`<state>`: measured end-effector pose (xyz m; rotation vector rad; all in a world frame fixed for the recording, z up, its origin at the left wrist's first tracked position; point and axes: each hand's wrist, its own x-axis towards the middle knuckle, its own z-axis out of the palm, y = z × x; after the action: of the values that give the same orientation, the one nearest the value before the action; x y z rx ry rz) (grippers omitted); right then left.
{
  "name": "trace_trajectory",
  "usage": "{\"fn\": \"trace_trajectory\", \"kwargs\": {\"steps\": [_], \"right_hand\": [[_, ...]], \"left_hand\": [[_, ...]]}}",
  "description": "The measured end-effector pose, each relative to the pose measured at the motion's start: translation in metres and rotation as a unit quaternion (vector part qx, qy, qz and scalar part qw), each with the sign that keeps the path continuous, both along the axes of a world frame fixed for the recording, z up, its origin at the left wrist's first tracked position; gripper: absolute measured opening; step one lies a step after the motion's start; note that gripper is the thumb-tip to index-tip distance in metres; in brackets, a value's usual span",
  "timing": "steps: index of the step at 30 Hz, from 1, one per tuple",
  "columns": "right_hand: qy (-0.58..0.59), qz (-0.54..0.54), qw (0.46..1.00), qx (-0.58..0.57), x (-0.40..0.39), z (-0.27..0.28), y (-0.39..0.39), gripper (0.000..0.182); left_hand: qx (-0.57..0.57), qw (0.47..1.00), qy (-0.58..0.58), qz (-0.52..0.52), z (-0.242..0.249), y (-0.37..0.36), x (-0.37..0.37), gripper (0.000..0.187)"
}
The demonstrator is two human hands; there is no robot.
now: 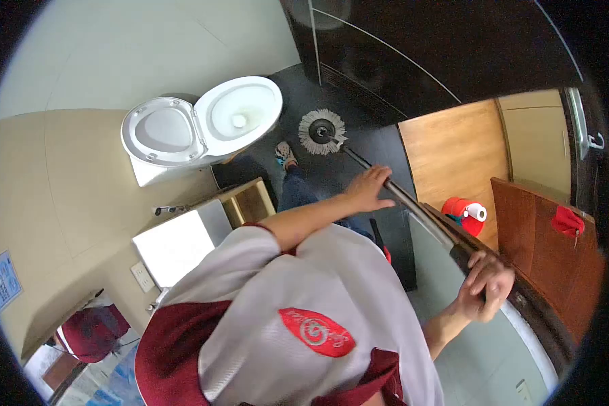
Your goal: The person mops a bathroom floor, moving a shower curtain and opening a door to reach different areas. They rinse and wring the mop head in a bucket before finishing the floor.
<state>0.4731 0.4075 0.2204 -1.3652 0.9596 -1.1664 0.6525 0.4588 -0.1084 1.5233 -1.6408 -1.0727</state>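
A round-headed mop [322, 131] with white strands rests on the dark floor between the toilet and the dark panelled wall. Its long handle [418, 215] slants up toward me on the right. Around the handle's upper end, my right hand [486, 287] is closed with its fingers wrapped. Lower down, my left hand [370, 189] lies against the shaft, fingers curled over it and thumb sticking out on the near side. The white toilet [242, 111] stands left of the mop head with its lid [161, 130] raised.
My shoe [285, 154] is between toilet and mop. A white washbasin [174, 247] over an open wooden cabinet [249, 202] stands at left. Beyond the doorway's wooden floor [453, 149] are a red bucket [461, 206] with a paper roll and a brown door [541, 243] with a red cloth.
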Motion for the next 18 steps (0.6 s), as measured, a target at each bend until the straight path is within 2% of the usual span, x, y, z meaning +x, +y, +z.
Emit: {"fn": "trace_trajectory", "kwargs": {"steps": [1,2,3,5,8,13,15,18], "right_hand": [[0.004,-0.07,0.997,0.006,-0.017,0.004,0.022,0.029],[0.018,-0.075,0.997,0.006,-0.047,0.007,0.04,0.027],[0.028,-0.085,0.996,0.002,-0.083,0.009,0.078,0.025],[0.066,-0.11,0.992,-0.013,-0.106,0.021,0.105,0.021],[0.084,-0.119,0.988,-0.052,-0.144,0.023,0.126,0.016],[0.016,-0.174,0.983,-0.058,-0.152,-0.009,0.137,0.014],[-0.029,-0.215,0.976,-0.037,-0.161,-0.051,0.153,0.016],[-0.032,-0.186,0.981,0.055,-0.138,-0.117,0.15,0.015]], "left_hand": [[0.027,0.999,0.016,-0.024,-0.007,0.001,-0.029,0.063],[0.054,0.997,0.031,-0.046,-0.013,-0.001,-0.053,0.05],[0.033,0.994,0.027,-0.103,-0.011,0.011,-0.078,0.044],[0.003,0.98,0.022,-0.198,-0.002,0.01,-0.108,0.032],[0.042,0.94,-0.055,-0.334,0.003,-0.001,-0.163,0.022],[0.024,0.949,-0.069,-0.305,-0.011,0.0,-0.146,0.022],[0.017,0.959,-0.098,-0.267,-0.033,0.008,-0.124,0.022],[0.05,0.961,-0.179,-0.204,-0.051,-0.001,-0.061,0.028]]}}
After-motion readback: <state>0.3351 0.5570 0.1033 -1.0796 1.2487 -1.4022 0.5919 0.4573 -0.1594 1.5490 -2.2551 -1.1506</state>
